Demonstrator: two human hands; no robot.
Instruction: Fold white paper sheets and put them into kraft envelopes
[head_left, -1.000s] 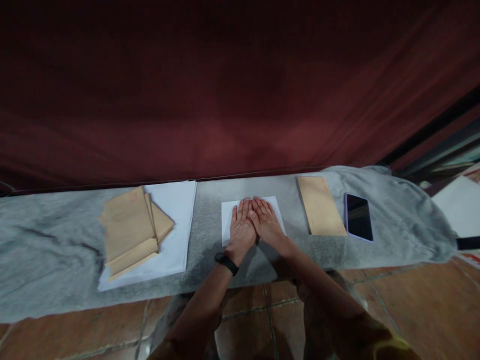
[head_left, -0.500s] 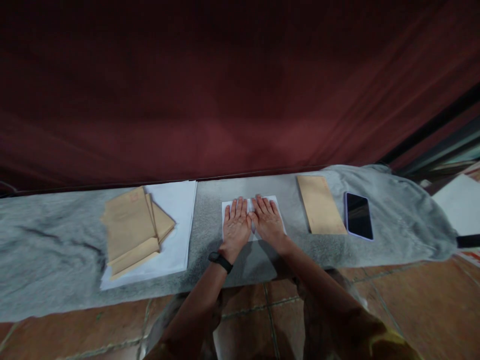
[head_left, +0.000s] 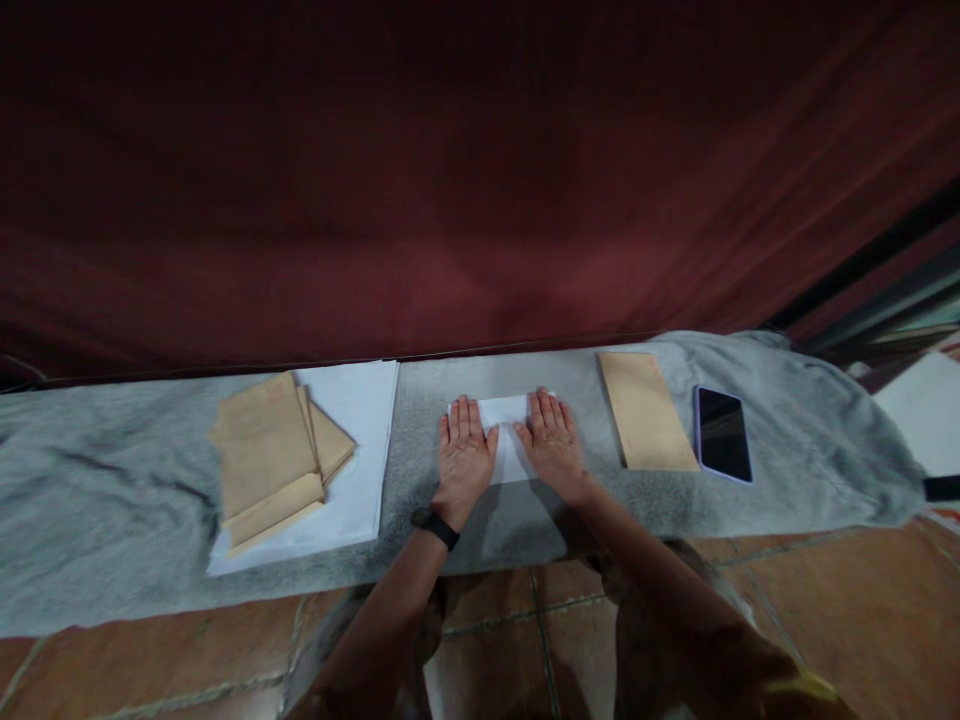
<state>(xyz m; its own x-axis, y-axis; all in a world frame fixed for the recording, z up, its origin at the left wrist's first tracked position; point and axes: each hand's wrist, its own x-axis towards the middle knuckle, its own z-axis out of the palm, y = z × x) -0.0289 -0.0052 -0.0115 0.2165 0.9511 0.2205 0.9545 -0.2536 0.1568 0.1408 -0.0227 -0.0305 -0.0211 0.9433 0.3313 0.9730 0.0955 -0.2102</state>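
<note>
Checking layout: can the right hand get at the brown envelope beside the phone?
Probably yes: the right hand rests flat on the white paper; only bare grey cloth separates it from the envelope.

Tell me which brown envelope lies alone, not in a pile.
The envelope beside the phone, on the right; the others overlap in a pile on the left.

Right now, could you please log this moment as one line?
left hand: flat on white paper | right hand: flat on same paper | nearby: brown envelope, phone
</note>
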